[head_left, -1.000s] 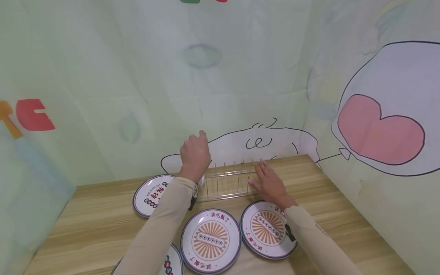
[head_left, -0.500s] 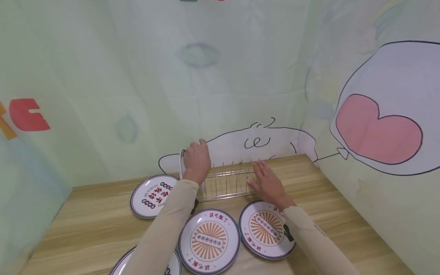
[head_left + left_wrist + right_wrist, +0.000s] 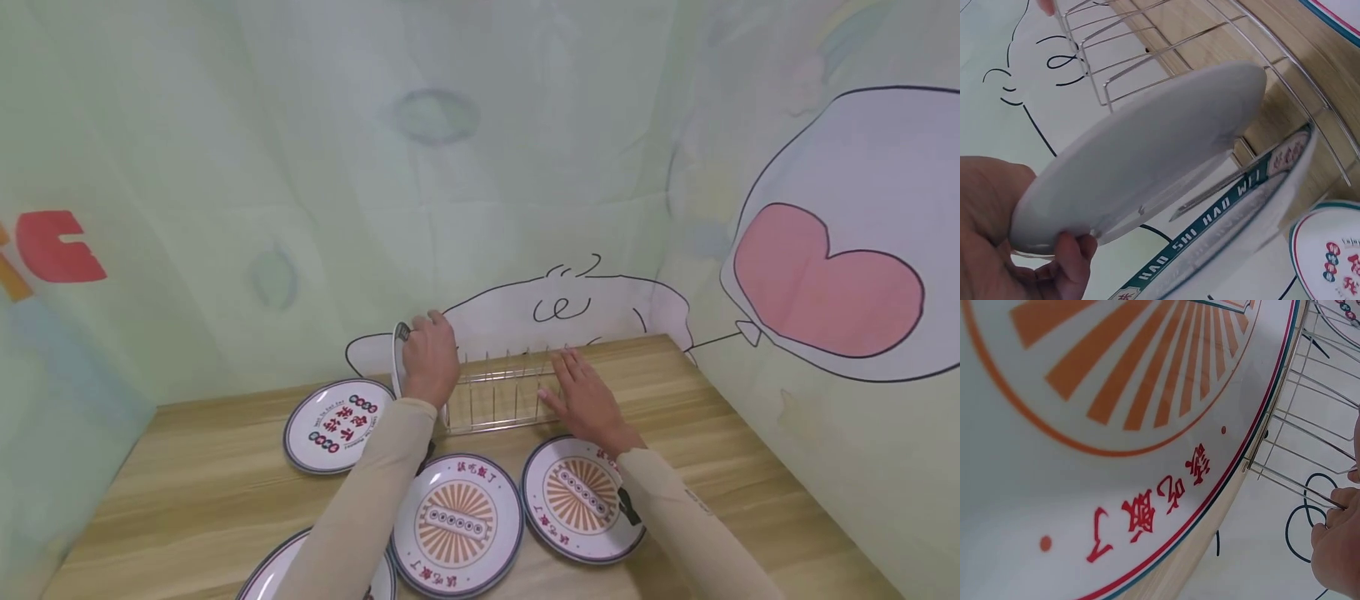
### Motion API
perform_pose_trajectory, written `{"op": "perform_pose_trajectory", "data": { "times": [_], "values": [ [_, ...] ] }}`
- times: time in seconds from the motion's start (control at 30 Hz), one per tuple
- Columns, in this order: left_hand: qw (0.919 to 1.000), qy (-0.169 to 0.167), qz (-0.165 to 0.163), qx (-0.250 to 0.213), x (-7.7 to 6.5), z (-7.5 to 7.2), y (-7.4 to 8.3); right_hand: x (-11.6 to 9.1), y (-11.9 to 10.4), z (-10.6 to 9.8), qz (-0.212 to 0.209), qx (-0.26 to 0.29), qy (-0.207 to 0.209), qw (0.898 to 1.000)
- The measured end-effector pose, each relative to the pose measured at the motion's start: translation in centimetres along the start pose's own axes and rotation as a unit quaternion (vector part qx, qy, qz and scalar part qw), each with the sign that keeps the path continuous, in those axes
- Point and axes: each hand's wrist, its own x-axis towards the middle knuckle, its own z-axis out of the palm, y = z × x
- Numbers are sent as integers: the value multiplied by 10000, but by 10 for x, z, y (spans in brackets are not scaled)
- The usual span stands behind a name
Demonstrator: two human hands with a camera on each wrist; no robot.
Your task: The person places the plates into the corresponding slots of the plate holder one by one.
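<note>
My left hand (image 3: 431, 357) pinches the rim of a white plate (image 3: 1147, 156), thumb on one face, its plain underside showing in the left wrist view. Beside it, a second plate (image 3: 1229, 231) with green lettering inside its rim stands on edge; in the head view a tilted plate (image 3: 399, 358) shows left of the hand. Both are at the left end of a wire dish rack (image 3: 495, 404). At the rack's right end, my right hand (image 3: 588, 402) holds the wires, fingers toward the back and thumb at the front. The right wrist view shows its fingertips (image 3: 1335, 512) against the wire ends.
Flat on the wooden table (image 3: 187, 492) lie a red-lettered plate (image 3: 337, 427) at left, two sunburst plates, one central (image 3: 457, 525) and one right (image 3: 583, 498), and a partly covered plate (image 3: 273, 575) under the left forearm. A printed cloth wall (image 3: 300, 167) stands behind the rack.
My left hand has come down slightly and turned, so that a tilted plate now shows at its left. The right hand stays on the rack; the flat plates lie as before.
</note>
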Motion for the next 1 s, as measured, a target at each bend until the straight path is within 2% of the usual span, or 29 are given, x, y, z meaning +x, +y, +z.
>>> {"op": "perform_pose_trajectory", "data": {
  "times": [0.2,0.33,0.47,0.67,0.8,0.9,1.0],
  "values": [
    [9986,300,151,414,-3,3,-1,-1,0,-1,41,4,-41,10000],
    [9956,300,253,849,-4,1,-1,-1,0,0,44,-13,-21,10000],
    [9903,290,298,1326,-6,1,-3,-1,-1,0,39,19,-1,10000],
    [9774,438,471,2016,-7,2,-9,0,0,0,24,-58,69,10000],
    [9747,429,563,2119,-7,2,-12,0,1,1,30,-54,40,10000],
    [9760,328,604,2068,-7,2,-16,0,1,1,21,-51,-26,10000],
    [9781,371,661,1940,-8,2,-19,0,0,2,19,-72,-49,10000]
  ]
}}
